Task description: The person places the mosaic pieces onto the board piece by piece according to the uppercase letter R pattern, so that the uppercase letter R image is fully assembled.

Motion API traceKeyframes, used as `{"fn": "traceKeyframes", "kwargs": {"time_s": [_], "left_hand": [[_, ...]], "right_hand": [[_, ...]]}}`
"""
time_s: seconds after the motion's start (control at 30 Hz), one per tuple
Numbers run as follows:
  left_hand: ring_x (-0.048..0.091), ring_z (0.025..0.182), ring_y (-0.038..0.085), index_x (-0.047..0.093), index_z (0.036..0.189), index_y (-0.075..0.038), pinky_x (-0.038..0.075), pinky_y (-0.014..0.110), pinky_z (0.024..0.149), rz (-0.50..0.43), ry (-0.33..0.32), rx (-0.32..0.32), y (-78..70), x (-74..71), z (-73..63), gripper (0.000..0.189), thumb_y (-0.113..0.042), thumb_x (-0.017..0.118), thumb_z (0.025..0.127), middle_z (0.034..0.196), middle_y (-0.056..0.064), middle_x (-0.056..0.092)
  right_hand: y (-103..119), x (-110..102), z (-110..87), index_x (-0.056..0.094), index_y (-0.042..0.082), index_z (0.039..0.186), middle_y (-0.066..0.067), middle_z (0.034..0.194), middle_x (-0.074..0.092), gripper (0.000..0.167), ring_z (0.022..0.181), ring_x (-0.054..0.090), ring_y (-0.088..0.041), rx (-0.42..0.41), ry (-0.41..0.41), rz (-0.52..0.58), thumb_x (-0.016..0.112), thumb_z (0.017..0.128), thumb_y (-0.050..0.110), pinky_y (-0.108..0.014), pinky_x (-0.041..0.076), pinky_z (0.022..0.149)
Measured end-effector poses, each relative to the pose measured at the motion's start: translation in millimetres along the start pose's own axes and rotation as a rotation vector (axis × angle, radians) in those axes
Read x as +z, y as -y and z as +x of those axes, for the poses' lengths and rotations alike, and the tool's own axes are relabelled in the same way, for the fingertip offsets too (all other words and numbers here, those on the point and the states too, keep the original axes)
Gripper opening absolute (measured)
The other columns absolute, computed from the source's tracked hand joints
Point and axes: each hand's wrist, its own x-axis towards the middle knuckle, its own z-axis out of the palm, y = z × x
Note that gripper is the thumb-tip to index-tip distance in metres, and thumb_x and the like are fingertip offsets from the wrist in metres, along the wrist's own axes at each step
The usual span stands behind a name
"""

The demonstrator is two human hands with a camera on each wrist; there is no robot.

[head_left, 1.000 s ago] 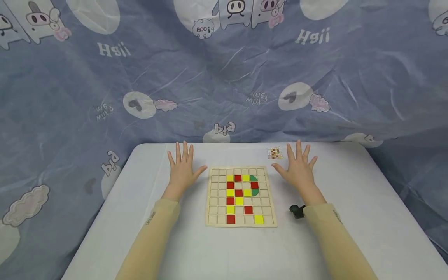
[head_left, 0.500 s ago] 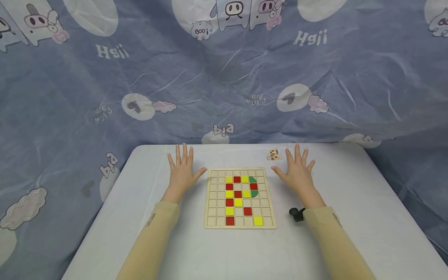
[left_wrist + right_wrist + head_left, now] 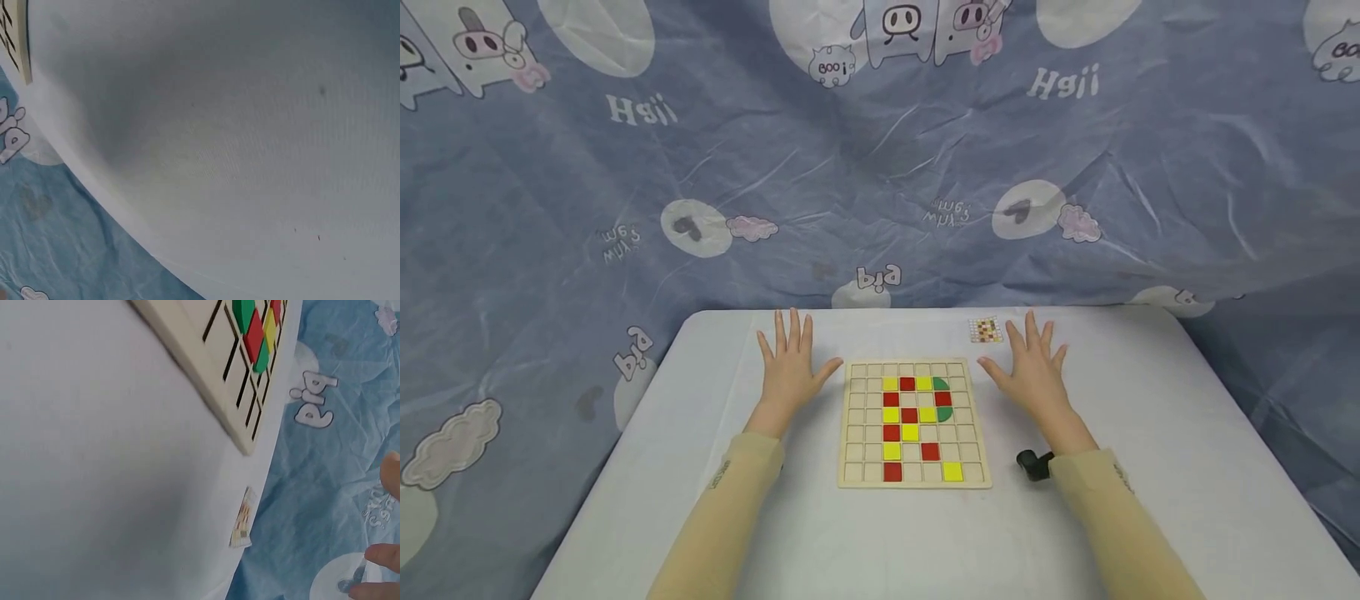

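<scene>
A square wooden grid board (image 3: 856, 433) lies on the white table between both hands. Red and yellow square tiles and two green rounded ones sit in its cells, forming a letter R. Left of the board, my left hand (image 3: 788, 379) has its fingers spread and holds nothing. To the right, my right hand (image 3: 1036, 379) is likewise spread and bare, its thumb nearest the board. Whether the palms touch the table I cannot tell. Fingertips (image 3: 382, 556) of the right hand show in the right wrist view; the left wrist view shows no hand, only a board corner (image 3: 24, 47).
A small printed card (image 3: 986, 330) with a coloured grid pattern lies near the table's far edge, close to the right fingertips. A small black object (image 3: 1034, 465) shows beside the right cuff, partly hidden. Behind the white table (image 3: 880, 542) hangs a blue patterned cloth (image 3: 880, 167).
My right hand has shifted slightly left and nearer to me. The left hand is nearly still, and the board and tiles stay in place. The head view has tilted a little.
</scene>
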Motion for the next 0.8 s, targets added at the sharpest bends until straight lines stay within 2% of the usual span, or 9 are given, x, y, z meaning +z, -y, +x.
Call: {"fn": "traceKeyframes", "kwargs": {"time_s": [0.1,0.2,0.23,0.3,0.4,0.47,0.57,0.67,0.8], "left_hand": [[-0.006,0.152,0.042,0.016,0.158,-0.005,0.001,0.071,0.117,-0.070,0.041,-0.020,-3.6,-5.1,-7.5,0.093,-0.064,0.049,0.094,0.164,0.021,0.008],[0.007,0.152,0.042,0.021,0.157,-0.005,0.009,0.065,0.120,-0.278,0.124,-0.082,-11.5,-4.6,-27.3,0.087,-0.058,0.052,0.096,0.162,0.021,0.021],[0.016,0.151,0.042,0.025,0.156,-0.005,0.015,0.063,0.120,-0.366,0.155,-0.114,-14.7,-2.8,-36.7,0.084,-0.057,0.053,0.096,0.160,0.021,0.027],[0.033,0.144,0.041,0.035,0.153,-0.005,0.030,0.058,0.116,-0.544,0.217,-0.184,-21.2,2.6,-57.7,0.078,-0.056,0.053,0.096,0.155,0.022,0.038],[0.053,0.130,0.041,0.047,0.145,-0.006,0.046,0.056,0.104,-0.715,0.299,-0.256,-29.7,9.3,-88.5,0.069,-0.055,0.053,0.097,0.144,0.022,0.052],[0.057,0.125,0.041,0.052,0.141,-0.006,0.050,0.057,0.098,-0.760,0.333,-0.254,-34.0,11.8,-104.5,0.064,-0.053,0.053,0.097,0.139,0.023,0.056],[0.056,0.125,0.043,0.052,0.139,-0.003,0.049,0.059,0.098,-0.788,0.352,-0.219,-39.8,12.5,-120.0,0.061,-0.048,0.056,0.098,0.136,0.025,0.058],[0.048,0.131,0.047,0.050,0.140,0.001,0.043,0.062,0.103,-0.802,0.370,-0.186,-45.9,9.8,-127.5,0.066,-0.048,0.057,0.097,0.141,0.027,0.052],[0.033,0.139,0.053,0.046,0.142,0.006,0.031,0.067,0.110,-0.824,0.382,-0.152,-53.8,2.9,-130.5,0.070,-0.046,0.059,0.096,0.149,0.034,0.038]], "right_hand": [[12,5,-8.5,0.042,-0.002,0.146,-0.031,0.157,0.026,0.068,0.147,0.011,-0.053,0.010,-0.036,0.045,0.061,0.096,0.040,-0.079,0.006,0.110],[22,14,-29.7,0.057,-0.001,0.134,-0.027,0.142,0.051,0.050,0.137,0.041,-0.047,0.096,-0.035,0.136,0.060,0.098,0.032,-0.069,0.028,0.111],[25,18,-38.4,0.060,-0.001,0.130,-0.025,0.135,0.057,0.045,0.129,0.051,-0.044,0.136,-0.009,0.170,0.059,0.098,0.030,-0.064,0.038,0.107],[27,26,-56.2,0.064,-0.002,0.123,-0.023,0.120,0.066,0.040,0.110,0.063,-0.039,0.218,0.074,0.237,0.059,0.098,0.029,-0.053,0.052,0.093],[26,35,-76.7,0.065,-0.004,0.117,-0.019,0.103,0.069,0.039,0.090,0.064,-0.028,0.314,0.195,0.301,0.060,0.096,0.028,-0.042,0.056,0.074],[23,39,-84.7,0.065,-0.005,0.114,-0.016,0.097,0.069,0.040,0.084,0.063,-0.024,0.351,0.235,0.317,0.062,0.095,0.029,-0.037,0.054,0.067],[20,42,-89.1,0.064,-0.007,0.114,-0.016,0.092,0.066,0.042,0.079,0.061,-0.022,0.380,0.236,0.319,0.063,0.093,0.029,-0.034,0.052,0.063],[21,42,-87.8,0.062,-0.009,0.114,-0.017,0.091,0.066,0.043,0.078,0.061,-0.022,0.378,0.228,0.309,0.064,0.092,0.028,-0.033,0.052,0.061],[28,42,-84.4,0.060,-0.010,0.117,-0.015,0.086,0.065,0.045,0.071,0.060,-0.020,0.365,0.208,0.296,0.065,0.091,0.026,-0.030,0.050,0.056]]}}
